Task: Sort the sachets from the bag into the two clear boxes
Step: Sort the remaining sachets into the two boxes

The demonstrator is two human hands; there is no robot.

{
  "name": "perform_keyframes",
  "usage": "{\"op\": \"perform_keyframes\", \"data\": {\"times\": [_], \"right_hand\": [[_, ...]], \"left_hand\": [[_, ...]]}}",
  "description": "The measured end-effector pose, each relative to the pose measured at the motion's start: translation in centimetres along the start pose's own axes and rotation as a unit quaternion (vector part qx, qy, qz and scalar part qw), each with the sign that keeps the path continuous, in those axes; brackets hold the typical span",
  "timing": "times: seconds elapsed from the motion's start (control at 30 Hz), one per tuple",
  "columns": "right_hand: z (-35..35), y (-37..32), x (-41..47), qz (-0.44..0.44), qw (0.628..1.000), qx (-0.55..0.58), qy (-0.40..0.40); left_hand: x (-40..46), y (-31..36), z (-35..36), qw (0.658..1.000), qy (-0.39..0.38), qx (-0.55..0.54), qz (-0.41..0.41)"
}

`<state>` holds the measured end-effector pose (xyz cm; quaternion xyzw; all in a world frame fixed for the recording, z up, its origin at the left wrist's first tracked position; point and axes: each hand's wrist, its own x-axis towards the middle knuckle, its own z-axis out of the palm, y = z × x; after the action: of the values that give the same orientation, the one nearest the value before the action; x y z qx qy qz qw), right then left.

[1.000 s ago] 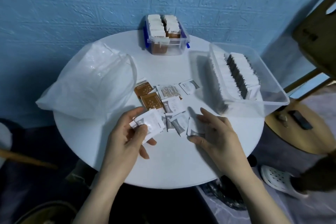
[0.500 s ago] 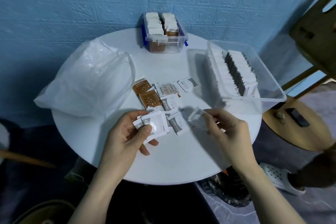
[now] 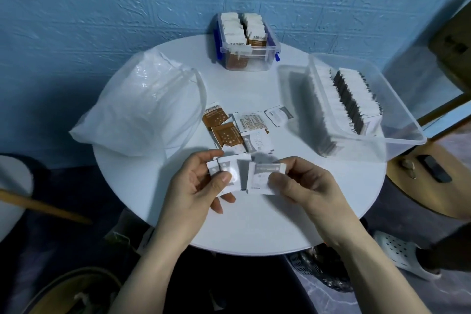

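1. The left hand [image 3: 201, 183] pinches a small fan of white-and-grey foil sachets [image 3: 229, 173] under its thumb, just above the near part of the bench.
2. The right hand [image 3: 303, 183] grips 1 more white-and-grey sachet [image 3: 265, 178] between thumb and fingers, its edge touching the fan.
3. Beyond the hands, loose sachets lie flat on the bench: 2 brown square sachets [image 3: 221, 127] and a few white printed sachets [image 3: 254, 130], some overlapping.
4. A crumpled translucent plastic bag [image 3: 142, 107] slumps at the left of the bench, just beside the brown ones.
5. A small clear plastic box with blue clips [image 3: 271, 52] stands at the far edge by the wall, holding 2 rows of upright brown-and-white sachets.
6. A large clear plastic tub [image 3: 397, 132] sits at the right, overhanging the rim, with rows of upright white-and-grey sachets.
7. The round white bench [image 3: 267, 224] stands against a blue embossed brick-pattern wall [image 3: 102, 7]; a round wooden stool [image 3: 433, 191] and a white perforated clog [image 3: 400, 252] are at the right on the floor.
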<state>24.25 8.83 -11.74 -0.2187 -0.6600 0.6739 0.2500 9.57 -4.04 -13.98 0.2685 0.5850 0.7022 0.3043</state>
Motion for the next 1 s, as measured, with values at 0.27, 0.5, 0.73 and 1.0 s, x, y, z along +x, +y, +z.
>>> {"op": "perform_keyframes", "data": {"times": [0.27,0.5,0.73,1.0], "right_hand": [[0.3,-0.5,-0.2,-0.062,0.962,-0.265,-0.018],[0.7,0.4,0.1,-0.068,0.951,-0.300,-0.001],[1.2,0.6,-0.9,-0.030,0.987,-0.156,-0.005],[2.3,1.4,-1.6,-0.041,0.982,-0.185,-0.009]], "left_hand": [[0.0,0.0,-0.3,1.000,-0.023,0.003,0.004],[-0.4,-0.2,-0.1,0.999,-0.043,0.021,0.005],[-1.6,-0.5,-1.1,0.988,-0.066,0.125,0.069],[-1.5,-0.7,-1.6,0.832,-0.069,0.488,0.254]]}}
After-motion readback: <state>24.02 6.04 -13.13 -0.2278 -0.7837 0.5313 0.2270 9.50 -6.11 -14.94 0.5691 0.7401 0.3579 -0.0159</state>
